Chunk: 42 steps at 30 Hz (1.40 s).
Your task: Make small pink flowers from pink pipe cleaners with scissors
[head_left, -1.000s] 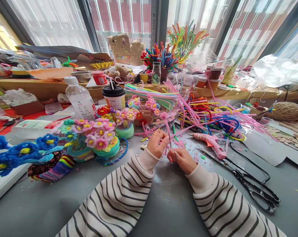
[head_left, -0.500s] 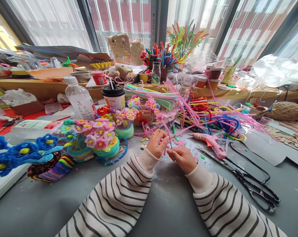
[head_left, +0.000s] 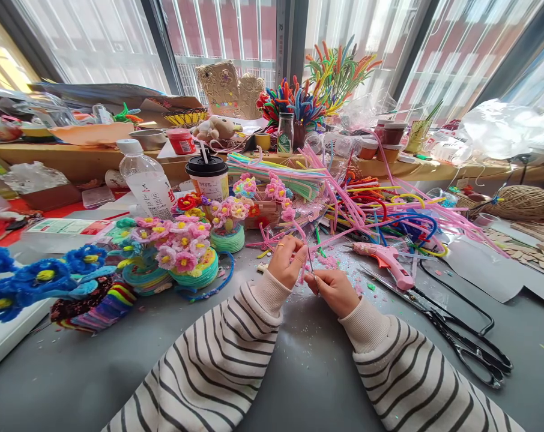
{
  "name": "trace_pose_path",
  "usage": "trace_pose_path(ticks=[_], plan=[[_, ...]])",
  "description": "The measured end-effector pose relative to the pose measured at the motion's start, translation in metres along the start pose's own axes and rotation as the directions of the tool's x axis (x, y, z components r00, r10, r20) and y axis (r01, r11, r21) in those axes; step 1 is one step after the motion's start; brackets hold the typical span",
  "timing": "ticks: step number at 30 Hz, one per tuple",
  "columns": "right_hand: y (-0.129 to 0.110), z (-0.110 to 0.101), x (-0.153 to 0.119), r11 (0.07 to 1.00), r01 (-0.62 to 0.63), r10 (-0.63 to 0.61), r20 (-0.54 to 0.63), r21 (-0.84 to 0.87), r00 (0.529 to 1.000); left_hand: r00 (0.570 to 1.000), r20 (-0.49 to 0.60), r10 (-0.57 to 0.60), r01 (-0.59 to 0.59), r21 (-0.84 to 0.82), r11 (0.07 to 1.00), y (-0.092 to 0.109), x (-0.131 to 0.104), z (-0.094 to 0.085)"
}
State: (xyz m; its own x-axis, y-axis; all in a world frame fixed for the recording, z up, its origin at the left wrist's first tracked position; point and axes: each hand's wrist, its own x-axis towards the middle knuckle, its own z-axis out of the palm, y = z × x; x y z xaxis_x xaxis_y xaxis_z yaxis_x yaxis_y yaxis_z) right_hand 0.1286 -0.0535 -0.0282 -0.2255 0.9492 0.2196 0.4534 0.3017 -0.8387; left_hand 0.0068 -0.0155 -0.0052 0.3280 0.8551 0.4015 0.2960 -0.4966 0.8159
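Note:
My left hand (head_left: 287, 262) is closed, its fingers pinching a pink pipe cleaner (head_left: 301, 230) that sticks up above them and hangs a little below. My right hand (head_left: 335, 291) is closed around what looks like a small pair of scissors. The thin metal blades (head_left: 310, 261) point upward beside the left fingertips, close to the pipe cleaner. Most of the scissors' handle is hidden in the right fingers. Pink fluffy trimmings (head_left: 329, 261) lie on the grey table (head_left: 308, 372) just behind the hands.
Pipe-cleaner flower pots (head_left: 193, 270) stand to the left, near a plastic bottle (head_left: 146, 183) and a lidded cup (head_left: 208, 177). On the right lie a pink glue gun (head_left: 389, 264) and large black scissors (head_left: 461, 342). Loose pink pipe cleaners (head_left: 344, 201) are heaped behind.
Both hands stay almost in place, with only slight finger shifts. The right hand and the metal blades have tilted or moved very slightly left.

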Motion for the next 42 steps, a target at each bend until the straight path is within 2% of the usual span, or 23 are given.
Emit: trace_pose_path(ticks=[7,13,21,26,31,37,42], plan=[[0.0019,0.0,-0.0011,0.989,0.031,-0.049,0.122,0.147,0.991,0.999,0.035,0.006,-0.004,-0.061,0.998,0.0027,0.0007,-0.0024],[-0.0027,-0.0026,-0.0018,0.96,-0.007,-0.055,0.214,0.28,0.975,0.997,0.076,0.027,-0.016,-0.14,0.99,-0.0018,0.0012,-0.0025],[0.0019,-0.0027,-0.0018,0.986,0.03,-0.049,0.113,0.165,0.992,0.995,0.093,0.034,-0.026,-0.083,0.996,0.004,0.0002,-0.0038],[-0.0002,-0.004,-0.0037,0.998,0.031,-0.034,0.048,0.06,0.998,0.993,0.115,0.034,-0.02,-0.123,0.992,0.0025,0.0001,-0.0035],[-0.0026,-0.0031,-0.0041,1.0,0.029,-0.029,0.0,-0.004,1.0,0.996,0.086,0.027,-0.014,-0.142,0.99,-0.0001,0.0008,-0.0027],[-0.0029,-0.0008,-0.003,1.0,0.027,-0.028,-0.057,-0.016,0.998,0.998,0.057,0.01,-0.001,-0.145,0.989,0.0001,0.0018,-0.0028],[-0.0011,-0.0001,-0.0022,1.0,-0.004,0.004,-0.04,0.011,0.999,0.998,0.054,0.024,-0.016,-0.152,0.988,-0.0018,0.0022,-0.0043]])
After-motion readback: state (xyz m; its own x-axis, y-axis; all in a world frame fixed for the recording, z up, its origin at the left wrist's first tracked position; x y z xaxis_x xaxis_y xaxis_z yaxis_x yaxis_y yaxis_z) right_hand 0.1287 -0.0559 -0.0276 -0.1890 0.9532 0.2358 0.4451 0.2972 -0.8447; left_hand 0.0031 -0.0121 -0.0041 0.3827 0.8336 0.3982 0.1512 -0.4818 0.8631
